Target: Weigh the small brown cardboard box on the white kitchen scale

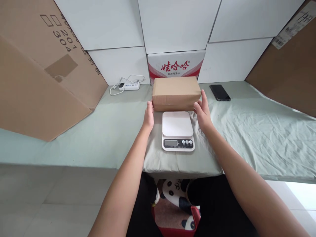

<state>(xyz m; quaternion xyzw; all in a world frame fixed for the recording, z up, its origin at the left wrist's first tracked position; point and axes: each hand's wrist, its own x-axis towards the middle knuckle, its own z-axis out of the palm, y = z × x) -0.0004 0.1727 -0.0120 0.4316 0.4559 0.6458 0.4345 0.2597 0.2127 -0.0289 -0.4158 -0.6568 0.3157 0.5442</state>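
A closed brown cardboard box [176, 93] sits between my two hands, just behind the scale. My left hand [148, 116] presses against its left side, fingers mostly hidden behind the edge. At the right end, my right hand [202, 112] grips the front corner with thumb and fingers. In front of the box lies a white digital kitchen scale [177, 130], with a bare plate, a blank-looking display and several buttons facing me. Whether the box rests fully on the cloth is hard to see.
Green cloth [118, 131] covers the table. A black phone [219, 92] lies at the back right, a white power strip [129, 86] with a cable at the back left. Behind the box stands a printed carton [176, 62]. Large cardboard sheets [41, 75] flank both sides.
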